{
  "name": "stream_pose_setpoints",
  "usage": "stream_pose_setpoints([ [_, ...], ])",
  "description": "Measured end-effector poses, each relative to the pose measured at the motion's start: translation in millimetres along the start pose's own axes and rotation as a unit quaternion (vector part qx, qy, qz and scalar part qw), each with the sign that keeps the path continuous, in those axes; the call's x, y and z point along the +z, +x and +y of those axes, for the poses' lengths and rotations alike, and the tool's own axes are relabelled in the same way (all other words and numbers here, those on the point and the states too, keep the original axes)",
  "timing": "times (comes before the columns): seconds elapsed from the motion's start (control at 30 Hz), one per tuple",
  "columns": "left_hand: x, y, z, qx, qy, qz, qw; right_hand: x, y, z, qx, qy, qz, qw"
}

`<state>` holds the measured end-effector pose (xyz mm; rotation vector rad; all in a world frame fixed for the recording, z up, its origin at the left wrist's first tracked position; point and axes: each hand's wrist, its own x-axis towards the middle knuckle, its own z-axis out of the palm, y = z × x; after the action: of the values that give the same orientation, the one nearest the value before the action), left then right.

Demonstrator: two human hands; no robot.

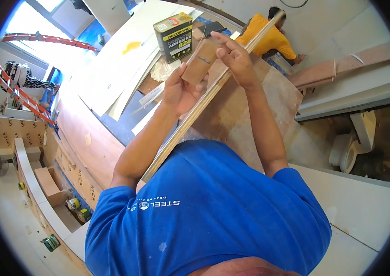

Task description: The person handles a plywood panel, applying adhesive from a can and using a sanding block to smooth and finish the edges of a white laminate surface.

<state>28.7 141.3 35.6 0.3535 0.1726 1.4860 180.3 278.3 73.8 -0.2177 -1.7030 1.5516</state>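
A small brown rectangular piece (199, 62), wood-like with a short dark mark near its middle, is held up between my hands. My left hand (179, 94) grips its lower left part, thumb on one edge and fingertips at the lower end. At the upper right edge, my right hand (237, 62) pinches it between thumb and fingers. A long, narrow plywood strip (190, 120) runs diagonally from my chest past both hands toward the far right. Just beyond the piece stands a black and yellow adhesive can (173, 40), with a crumpled pale cloth (162, 71) at its base.
Large white sheets (116, 60) cover the worktable's far left. A ruler (151, 95) lies left of my left hand. A plywood panel (245, 110) is under the strip. Someone in a yellow shirt (264, 39) crouches beyond. An orange ladder (20, 94) stands at left, a toilet (353, 142) at right.
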Motion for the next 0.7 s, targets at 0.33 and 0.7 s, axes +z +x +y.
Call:
stream_pose_setpoints([
  [0.33, -0.4, 2.0, 11.0, -0.001, -0.172, -0.055, 0.984, 33.8, 26.4, -3.4, 0.212, 0.149, -0.047, 0.965],
  [0.7, 11.5, 4.5, 20.5, 0.022, -0.167, -0.010, 0.986, 44.5, 46.2, 23.3, 0.211, 0.158, -0.103, 0.959],
])
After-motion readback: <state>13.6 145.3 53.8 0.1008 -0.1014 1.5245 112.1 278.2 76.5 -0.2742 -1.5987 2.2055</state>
